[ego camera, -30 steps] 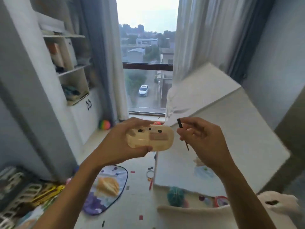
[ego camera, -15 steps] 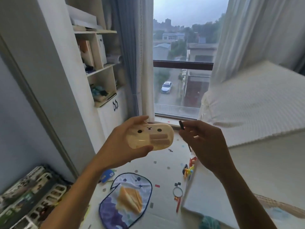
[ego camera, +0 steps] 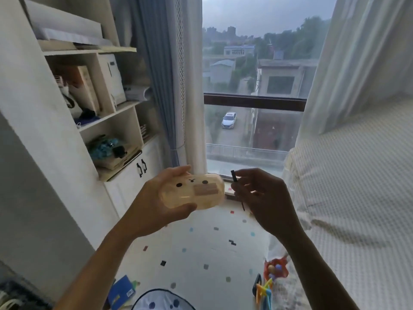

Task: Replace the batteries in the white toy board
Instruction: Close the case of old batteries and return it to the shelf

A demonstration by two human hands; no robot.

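Note:
A cream oval toy [ego camera: 192, 190] with two black dot eyes and a small mouth faces me at chest height; a pale rectangular patch sits on its right half. My left hand [ego camera: 156, 204] grips it from the left, thumb underneath and fingers over the top. My right hand [ego camera: 261, 198] is just to the toy's right, pinching a thin black screwdriver [ego camera: 235, 186] held roughly upright, its handle end above the fingers and its tip poking out below. The tool does not touch the toy. No batteries are visible.
A white shelf unit with books and a cabinet [ego camera: 116, 153] stands at left. A window [ego camera: 252, 121] with curtains is straight ahead. A white bed [ego camera: 357, 186] fills the right. Small toys [ego camera: 272, 276] and a blue book [ego camera: 121, 291] lie on the speckled floor.
The view has swung left and upward, away from the bed toward the window and shelves. Both hands keep the same grips and stay the same distance apart.

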